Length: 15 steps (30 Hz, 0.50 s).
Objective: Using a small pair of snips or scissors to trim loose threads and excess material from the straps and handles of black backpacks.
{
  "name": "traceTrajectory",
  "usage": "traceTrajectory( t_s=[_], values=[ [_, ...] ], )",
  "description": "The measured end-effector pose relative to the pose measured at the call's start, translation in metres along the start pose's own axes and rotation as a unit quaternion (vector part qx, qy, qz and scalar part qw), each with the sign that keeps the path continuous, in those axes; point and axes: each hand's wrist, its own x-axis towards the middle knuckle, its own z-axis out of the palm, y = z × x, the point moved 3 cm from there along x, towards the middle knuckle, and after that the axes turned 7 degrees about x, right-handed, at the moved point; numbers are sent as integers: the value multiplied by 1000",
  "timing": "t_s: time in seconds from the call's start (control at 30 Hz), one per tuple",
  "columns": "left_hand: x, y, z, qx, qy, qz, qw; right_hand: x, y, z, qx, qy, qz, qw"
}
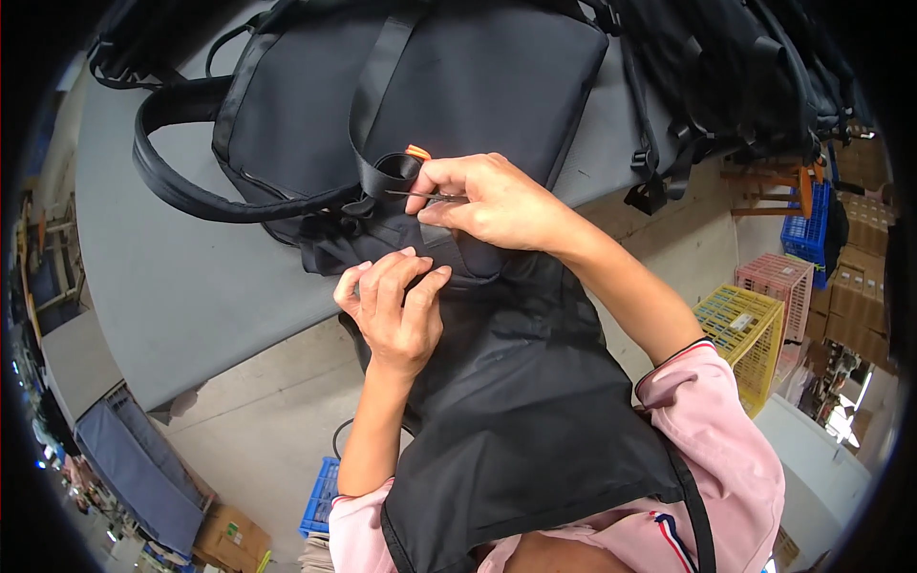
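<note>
A black backpack (315, 115) lies on the grey table in front of me, its padded strap (181, 205) looping out to the left. A flat webbing strap (377, 86) runs down its middle and curls near my right hand (492, 201). That hand is closed around a thin dark pointed tool (435, 197), which looks like small scissors; most of it is hidden by my fingers. An orange piece (417, 152) shows just above my index finger. My left hand (394, 310) has its fingers bent onto the bag's near edge, gripping the black fabric (449, 250) there.
More black bags (716, 67) are piled at the far right of the grey table (143, 286). Right of me stand a yellow crate (740, 325), a pink crate (778, 277) and a blue crate (804, 234). Another blue crate (320, 497) is at lower left, beyond it a cardboard box (229, 537).
</note>
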Motion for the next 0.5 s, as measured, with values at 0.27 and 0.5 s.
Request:
traceTrajectory(
  t_s=[0.27, 0.5],
  values=[
    [-2, 2, 4, -17, 50, 10, 999, 4, 7, -2, 11, 1, -11, 1000],
    [-3, -2, 8, -36, 30, -14, 999, 1, 4, 7, -179, 87, -94, 975]
  ],
)
